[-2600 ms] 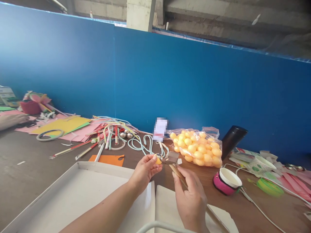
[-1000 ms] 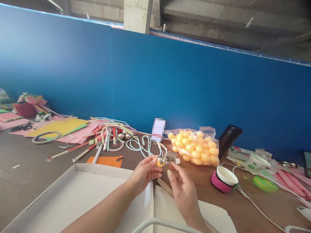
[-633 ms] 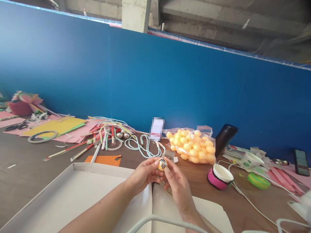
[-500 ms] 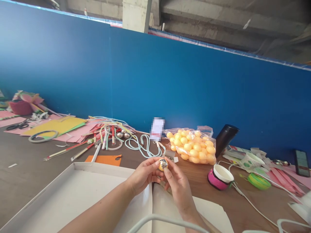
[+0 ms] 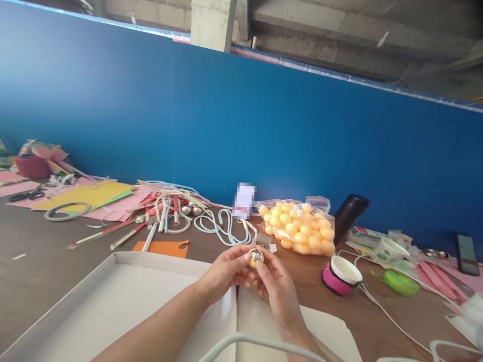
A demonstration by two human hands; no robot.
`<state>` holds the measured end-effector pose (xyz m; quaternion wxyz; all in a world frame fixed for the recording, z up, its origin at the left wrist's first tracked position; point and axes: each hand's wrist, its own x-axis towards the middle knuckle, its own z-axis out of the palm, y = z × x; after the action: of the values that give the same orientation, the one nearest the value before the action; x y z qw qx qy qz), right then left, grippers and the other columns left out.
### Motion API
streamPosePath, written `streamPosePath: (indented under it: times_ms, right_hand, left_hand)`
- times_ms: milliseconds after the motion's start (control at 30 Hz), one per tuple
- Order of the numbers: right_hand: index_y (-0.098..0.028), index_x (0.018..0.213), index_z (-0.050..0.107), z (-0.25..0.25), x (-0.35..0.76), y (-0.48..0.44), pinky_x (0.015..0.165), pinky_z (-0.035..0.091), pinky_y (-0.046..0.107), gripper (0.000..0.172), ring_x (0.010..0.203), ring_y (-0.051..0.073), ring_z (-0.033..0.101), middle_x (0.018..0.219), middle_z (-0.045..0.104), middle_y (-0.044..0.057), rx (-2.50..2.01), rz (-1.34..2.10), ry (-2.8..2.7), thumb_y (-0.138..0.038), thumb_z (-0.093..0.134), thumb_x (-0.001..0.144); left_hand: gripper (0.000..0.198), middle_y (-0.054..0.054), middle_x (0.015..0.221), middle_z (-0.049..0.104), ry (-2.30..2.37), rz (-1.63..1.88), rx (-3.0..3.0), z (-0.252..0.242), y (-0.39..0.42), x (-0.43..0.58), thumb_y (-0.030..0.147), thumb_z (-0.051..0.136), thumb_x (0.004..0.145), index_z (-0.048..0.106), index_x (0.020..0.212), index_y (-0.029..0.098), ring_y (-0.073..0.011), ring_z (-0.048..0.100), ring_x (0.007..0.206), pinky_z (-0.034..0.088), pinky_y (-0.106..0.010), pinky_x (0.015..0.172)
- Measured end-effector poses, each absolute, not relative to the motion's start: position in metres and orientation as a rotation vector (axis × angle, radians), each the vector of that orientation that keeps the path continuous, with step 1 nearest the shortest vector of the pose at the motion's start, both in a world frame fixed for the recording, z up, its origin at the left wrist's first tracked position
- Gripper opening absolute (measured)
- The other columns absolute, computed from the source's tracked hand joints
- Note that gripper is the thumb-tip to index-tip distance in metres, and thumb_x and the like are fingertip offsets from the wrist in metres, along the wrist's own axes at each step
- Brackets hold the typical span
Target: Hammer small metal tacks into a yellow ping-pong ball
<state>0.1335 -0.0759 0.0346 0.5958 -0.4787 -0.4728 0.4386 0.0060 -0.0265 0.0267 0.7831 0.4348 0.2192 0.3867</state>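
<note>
Between my two hands is a small orange ball (image 5: 256, 258) with a shiny, mirror-like silver side turned up toward me. The thumb and fingers of my left hand (image 5: 231, 265) pinch it from the left. My right hand (image 5: 277, 284) grips it from the other side, thumb pressed on the silver part. Both hands hover above a white open box (image 5: 151, 301). Just beyond them lie a clear bag of orange balls (image 5: 298, 226) and a pale blue cord (image 5: 222, 229) with a blurred badge (image 5: 244, 200).
On the left are coloured paper sheets (image 5: 90, 196), scissors (image 5: 28, 195) and a heap of tubes and sticks (image 5: 166, 206). To the right stand a pink-wrapped cup (image 5: 341, 275), green tape (image 5: 400, 281), a black cylinder (image 5: 350, 216) and a phone (image 5: 468, 254). A blue partition (image 5: 264, 120) rises behind.
The ball has shifted slightly right and turned a little in my fingers. My right thumb has moved with it; both hands keep their grip.
</note>
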Motion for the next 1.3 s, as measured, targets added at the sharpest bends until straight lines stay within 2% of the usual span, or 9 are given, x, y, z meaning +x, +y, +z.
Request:
streamPosePath:
  times_ms: [200,333,433,533,600,733,900,1067,1300]
  right_hand:
    - [-0.025,0.117,0.054,0.022,0.149,-0.069,0.043,0.039,0.016,0.04,0.064,0.011,0.055,0.087,0.061,0.001,-1.082,0.916,-0.814,-0.038,0.059,0.079]
    - [-0.027,0.114,0.055,0.018,0.161,-0.063,0.048,0.043,0.014,0.036,0.078,0.011,0.058,0.104,0.058,0.001,-0.97,0.832,-0.604,-0.036,0.058,0.08]
    - [-0.026,0.114,0.054,0.018,0.163,-0.061,0.052,0.045,0.014,0.037,0.081,0.011,0.059,0.102,0.059,0.001,-0.968,0.812,-0.532,-0.036,0.06,0.078]
    - [-0.025,0.114,0.054,0.018,0.162,-0.06,0.053,0.047,0.015,0.039,0.082,0.013,0.059,0.101,0.06,0.001,-0.983,0.807,-0.54,-0.036,0.06,0.077]
    - [-0.025,0.114,0.055,0.018,0.161,-0.06,0.053,0.047,0.016,0.039,0.082,0.013,0.058,0.102,0.06,0.001,-0.992,0.805,-0.558,-0.037,0.061,0.077]
    - [-0.025,0.114,0.054,0.017,0.161,-0.062,0.052,0.047,0.015,0.04,0.082,0.013,0.056,0.099,0.06,0.002,-0.994,0.82,-0.566,-0.038,0.061,0.077]
    - [-0.025,0.113,0.055,0.015,0.16,-0.062,0.048,0.045,0.015,0.04,0.079,0.012,0.053,0.105,0.057,0.002,-1.021,0.835,-0.584,-0.04,0.061,0.077]
    - [-0.025,0.111,0.057,0.015,0.158,-0.062,0.045,0.042,0.015,0.037,0.075,0.012,0.05,0.096,0.057,0.001,-1.049,0.838,-0.622,-0.042,0.059,0.079]
    - [-0.024,0.109,0.058,0.017,0.158,-0.063,0.044,0.041,0.015,0.036,0.072,0.011,0.049,0.095,0.056,0.001,-1.032,0.843,-0.61,-0.042,0.06,0.078]
  left_hand:
    - [0.042,-0.01,0.088,0.065,0.674,0.922,1.058,0.019,-0.023,0.011,0.046,0.057,0.075,0.056,0.104,0.016,-0.0112,0.06,0.054,0.048,-0.022,0.047]
    - [0.037,-0.007,0.08,0.063,0.786,0.997,1.05,0.013,-0.017,0.014,0.041,0.064,0.069,0.058,0.094,0.015,-0.0098,0.055,0.05,0.047,-0.021,0.043]
    - [0.03,-0.004,0.071,0.061,0.82,1.039,1.056,0.012,-0.012,0.018,0.037,0.067,0.066,0.06,0.084,0.015,-0.0086,0.053,0.046,0.042,-0.018,0.038]
    - [0.02,-0.001,0.062,0.059,0.946,1.03,1.238,0.017,-0.006,0.025,0.034,0.06,0.072,0.061,0.078,0.015,-0.008,0.05,0.042,0.038,-0.017,0.036]
    - [0.018,-0.001,0.061,0.061,1.096,0.947,1.523,0.022,0.0,0.032,0.031,0.053,0.076,0.063,0.079,0.017,-0.0101,0.052,0.045,0.041,-0.02,0.043]
    - [0.019,-0.005,0.088,0.066,1.335,0.799,2.202,0.031,0.019,0.052,0.023,0.048,0.077,0.067,0.08,0.02,-0.0167,0.06,0.081,0.045,-0.026,0.072]
    - [0.019,-0.011,0.09,0.064,1.374,0.623,2.358,0.03,0.041,0.08,0.019,0.05,0.074,0.069,0.077,0.017,-0.0223,0.06,0.085,0.045,-0.031,0.074]
    - [0.021,-0.018,0.093,0.064,1.416,0.448,2.442,0.03,0.051,0.099,0.024,0.054,0.072,0.069,0.082,0.013,-0.0287,0.06,0.088,0.046,-0.037,0.074]
    - [0.022,-0.018,0.088,0.066,1.455,0.345,2.45,0.028,0.057,0.106,0.025,0.056,0.071,0.069,0.083,0.013,-0.0307,0.063,0.083,0.048,-0.038,0.071]
